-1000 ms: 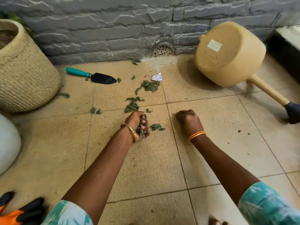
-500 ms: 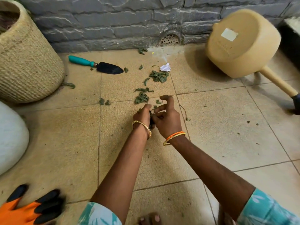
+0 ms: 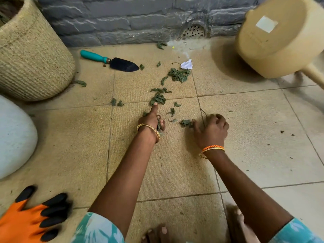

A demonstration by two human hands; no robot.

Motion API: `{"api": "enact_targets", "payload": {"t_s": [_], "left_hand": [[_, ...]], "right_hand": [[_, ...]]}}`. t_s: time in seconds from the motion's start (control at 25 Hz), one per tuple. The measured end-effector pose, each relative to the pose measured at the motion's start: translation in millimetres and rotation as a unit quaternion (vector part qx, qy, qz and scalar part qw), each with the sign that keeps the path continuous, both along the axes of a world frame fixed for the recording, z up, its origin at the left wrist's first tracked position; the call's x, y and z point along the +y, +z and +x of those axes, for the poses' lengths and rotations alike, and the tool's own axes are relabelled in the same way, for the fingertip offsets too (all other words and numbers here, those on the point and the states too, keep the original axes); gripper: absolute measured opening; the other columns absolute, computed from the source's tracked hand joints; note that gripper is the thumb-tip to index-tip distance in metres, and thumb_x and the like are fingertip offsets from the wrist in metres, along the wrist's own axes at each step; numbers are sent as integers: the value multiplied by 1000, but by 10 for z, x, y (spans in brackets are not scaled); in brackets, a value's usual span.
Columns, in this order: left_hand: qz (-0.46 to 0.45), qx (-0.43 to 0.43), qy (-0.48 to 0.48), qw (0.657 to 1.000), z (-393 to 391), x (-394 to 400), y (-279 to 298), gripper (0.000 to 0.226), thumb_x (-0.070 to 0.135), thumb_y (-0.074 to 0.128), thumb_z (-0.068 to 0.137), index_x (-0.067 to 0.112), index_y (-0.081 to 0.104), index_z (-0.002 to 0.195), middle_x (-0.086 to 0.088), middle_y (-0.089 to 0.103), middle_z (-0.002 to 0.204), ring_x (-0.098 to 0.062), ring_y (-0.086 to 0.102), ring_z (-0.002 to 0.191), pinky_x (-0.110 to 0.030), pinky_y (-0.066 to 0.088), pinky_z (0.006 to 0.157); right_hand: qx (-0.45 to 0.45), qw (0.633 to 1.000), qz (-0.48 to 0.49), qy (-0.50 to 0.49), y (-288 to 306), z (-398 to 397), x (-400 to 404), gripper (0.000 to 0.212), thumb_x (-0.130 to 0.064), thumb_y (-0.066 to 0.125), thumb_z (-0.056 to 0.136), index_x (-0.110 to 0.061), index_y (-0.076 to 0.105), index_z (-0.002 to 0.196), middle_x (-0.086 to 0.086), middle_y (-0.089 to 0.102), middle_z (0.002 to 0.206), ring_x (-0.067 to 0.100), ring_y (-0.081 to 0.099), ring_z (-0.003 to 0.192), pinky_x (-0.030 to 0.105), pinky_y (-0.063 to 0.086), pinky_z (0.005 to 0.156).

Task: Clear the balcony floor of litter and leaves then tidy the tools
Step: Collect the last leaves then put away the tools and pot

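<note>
Green leaf scraps (image 3: 178,75) lie scattered over the tan floor tiles, with a crumpled white paper bit (image 3: 186,64) beyond them. My left hand (image 3: 152,120) holds a bunch of leaves in its curled fingers, its forefinger stretched out to a leaf pile (image 3: 158,99). My right hand (image 3: 211,128) rests on the floor to the right, fingers curled, its fingertips at a leaf (image 3: 185,122) and a thin stem. A trowel (image 3: 112,61) with a teal handle lies near the wall.
A woven planter basket (image 3: 33,57) stands at the left and a white rounded pot (image 3: 14,135) below it. A beige watering can (image 3: 277,37) sits at the right. Orange-and-black gloves (image 3: 29,220) lie at the lower left. A drain grate (image 3: 192,30) is in the grey stone wall.
My hands, joined half a second ago, have parted. The right hand went down to the floor on the right. The left hand stretched its forefinger toward the leaf pile.
</note>
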State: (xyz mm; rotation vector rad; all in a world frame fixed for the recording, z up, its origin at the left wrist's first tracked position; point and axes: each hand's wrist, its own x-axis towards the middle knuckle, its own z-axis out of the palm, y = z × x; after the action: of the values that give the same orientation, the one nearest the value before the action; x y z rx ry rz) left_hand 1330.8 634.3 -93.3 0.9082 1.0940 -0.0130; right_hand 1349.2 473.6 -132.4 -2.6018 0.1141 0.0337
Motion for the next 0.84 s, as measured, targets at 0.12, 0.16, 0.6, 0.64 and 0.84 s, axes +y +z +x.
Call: {"api": "enact_targets", "payload": {"t_s": [0.12,0.16,0.6,0.64,0.84], "left_hand": [[48,1,-1,999,-25,76,-19,41,42,62,89,14,47,63,7,42,35,-6,34,26,-13,29,31],[57,2,9,998,-32,103,-24,40,41,62,89,14,47,64,8,42,36,-5,35,26,-13,29,32],[75,58,11,995,-444,159,-71,40,38,56,92,17,45,60,4,44,47,-7,33,30,-11,25,34],[71,57,5,996,-480,109,-84,39,38,55,92,16,46,61,3,44,51,-7,33,30,-11,25,34],[87,48,-18,995,-569,-53,-53,38,39,53,91,14,50,63,0,47,56,-8,35,30,-11,27,35]], "right_hand": [[4,997,-23,71,-59,-52,120,69,-55,63,78,1,52,118,24,42,127,39,36,118,48,35,101],[-10,993,-8,115,-81,-96,211,66,-51,66,78,1,54,117,25,44,125,40,38,117,49,37,101],[-48,958,25,280,-41,28,465,22,6,52,84,2,71,95,23,62,92,38,59,84,36,49,72],[-43,960,33,275,-30,45,474,19,2,53,85,2,71,92,24,63,89,37,60,82,36,49,71],[18,968,89,235,97,126,447,6,-7,65,79,-2,68,81,11,68,78,24,63,71,28,52,69]]}}
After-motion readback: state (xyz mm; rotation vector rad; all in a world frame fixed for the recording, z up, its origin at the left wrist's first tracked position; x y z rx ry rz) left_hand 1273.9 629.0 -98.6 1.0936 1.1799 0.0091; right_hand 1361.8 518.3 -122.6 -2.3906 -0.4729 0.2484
